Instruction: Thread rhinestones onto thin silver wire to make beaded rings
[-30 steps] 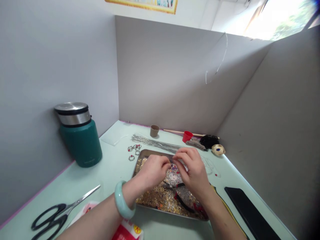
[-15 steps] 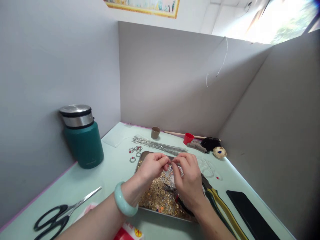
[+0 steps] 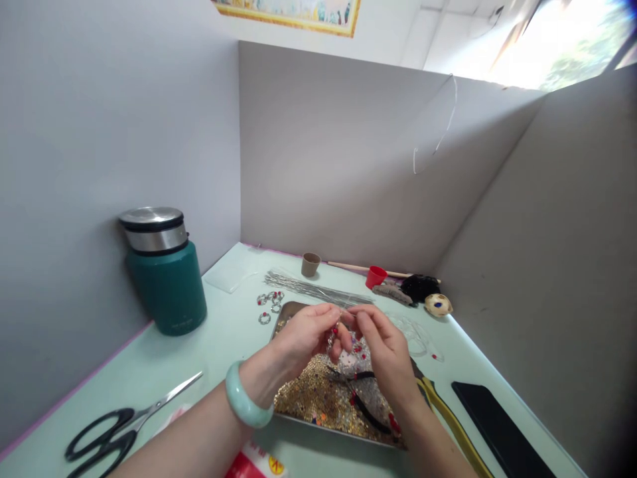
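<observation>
My left hand [image 3: 311,335], with a pale green bangle on its wrist, is closed in a pinch. From its fingers hangs a short string of silver and red beads [image 3: 334,334]. Close beside it, my right hand [image 3: 388,348] pinches what looks like a thin strand [image 3: 349,311] running between the fingertips; its material is too fine to tell. Both hands are above a metal tray [image 3: 343,438] full of gold and silver beads, with some red ones. Small pliers [image 3: 365,406] with black and red handles lie on the beads, partly behind my right hand.
Several beaded rings [image 3: 270,300] and a bundle of wires [image 3: 313,287] lie beyond the tray. At left are a green flask [image 3: 166,285] and scissors [image 3: 132,425]; at right, yellow-handled cutters [image 3: 450,418], a black phone-like slab [image 3: 502,425] and clear coiled line [image 3: 418,338]. Grey partitions surround the table.
My right hand has shifted slightly right and down, uncovering more of the pliers. The bead string now shows below my left fingers, which have turned.
</observation>
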### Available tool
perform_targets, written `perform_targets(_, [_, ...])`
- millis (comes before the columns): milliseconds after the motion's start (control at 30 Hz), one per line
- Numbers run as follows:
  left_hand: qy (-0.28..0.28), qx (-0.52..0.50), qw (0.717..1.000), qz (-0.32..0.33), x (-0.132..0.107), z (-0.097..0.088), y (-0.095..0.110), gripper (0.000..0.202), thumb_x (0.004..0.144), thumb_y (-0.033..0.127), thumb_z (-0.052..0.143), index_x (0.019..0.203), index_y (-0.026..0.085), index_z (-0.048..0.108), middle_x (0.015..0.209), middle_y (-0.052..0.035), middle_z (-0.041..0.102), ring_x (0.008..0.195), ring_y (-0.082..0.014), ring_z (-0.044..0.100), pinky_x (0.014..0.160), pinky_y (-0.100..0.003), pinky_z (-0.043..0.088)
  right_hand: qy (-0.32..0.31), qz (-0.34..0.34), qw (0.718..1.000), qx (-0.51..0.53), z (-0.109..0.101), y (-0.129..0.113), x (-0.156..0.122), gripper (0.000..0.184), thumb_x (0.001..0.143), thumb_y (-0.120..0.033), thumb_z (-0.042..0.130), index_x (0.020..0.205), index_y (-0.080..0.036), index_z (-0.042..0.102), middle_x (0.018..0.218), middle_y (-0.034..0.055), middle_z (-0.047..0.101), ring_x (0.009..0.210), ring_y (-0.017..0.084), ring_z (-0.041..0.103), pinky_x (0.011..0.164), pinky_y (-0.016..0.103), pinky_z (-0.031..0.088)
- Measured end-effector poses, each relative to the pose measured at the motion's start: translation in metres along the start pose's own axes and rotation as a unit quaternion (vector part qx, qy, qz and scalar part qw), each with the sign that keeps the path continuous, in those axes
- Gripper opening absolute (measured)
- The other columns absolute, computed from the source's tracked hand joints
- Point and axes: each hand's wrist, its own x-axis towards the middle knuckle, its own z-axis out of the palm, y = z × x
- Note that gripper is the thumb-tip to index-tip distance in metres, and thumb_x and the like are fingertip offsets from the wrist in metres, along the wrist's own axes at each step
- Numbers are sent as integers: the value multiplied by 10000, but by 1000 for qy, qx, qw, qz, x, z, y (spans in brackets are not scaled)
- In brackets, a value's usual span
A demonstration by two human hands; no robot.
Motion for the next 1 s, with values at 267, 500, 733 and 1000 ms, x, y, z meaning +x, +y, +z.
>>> perform_targets(267, [132, 9, 991, 28, 0, 1, 0, 150, 785, 291, 599, 767, 147, 560, 821, -45, 593, 750, -128, 549, 699, -276, 426, -32, 47, 998, -14, 8, -6, -4, 192, 857, -382, 519, 866, -201, 581, 765, 1, 602, 678, 149, 518, 621, 246, 411])
perform_targets(500, [135, -8, 991, 10, -2, 9, 3, 126, 725, 249, 623, 700, 128, 597, 710, -19, 561, 648, -109, 500, 620, -249, 396, -98, 66, 993, -20, 22, -1, -12, 242, 862, -400, 509, 778, -180, 567, 639, -19, 555, 574, 123, 478, 529, 227, 369])
perform_targets(733, [90, 12, 996, 4, -2, 8, 8, 199, 788, 293, 520, 649, 154, 545, 569, -3, 517, 473, -115, 487, 485, -274, 401, -143, 128, 979, 68, 20, -2, -11, 269, 879, -426, 468, 760, -191, 521, 549, -40, 539, 458, 101, 452, 453, 213, 342])
perform_targets(1000, [-11, 10, 999, 34, -2, 5, 3, 293, 852, 362, 466, 682, 150, 576, 532, -29, 549, 468, -150, 545, 547, -323, 443, -128, 108, 978, 124, 20, -13, -12, 256, 911, -386, 430, 758, -191, 495, 534, -57, 497, 450, 87, 419, 462, 212, 329])
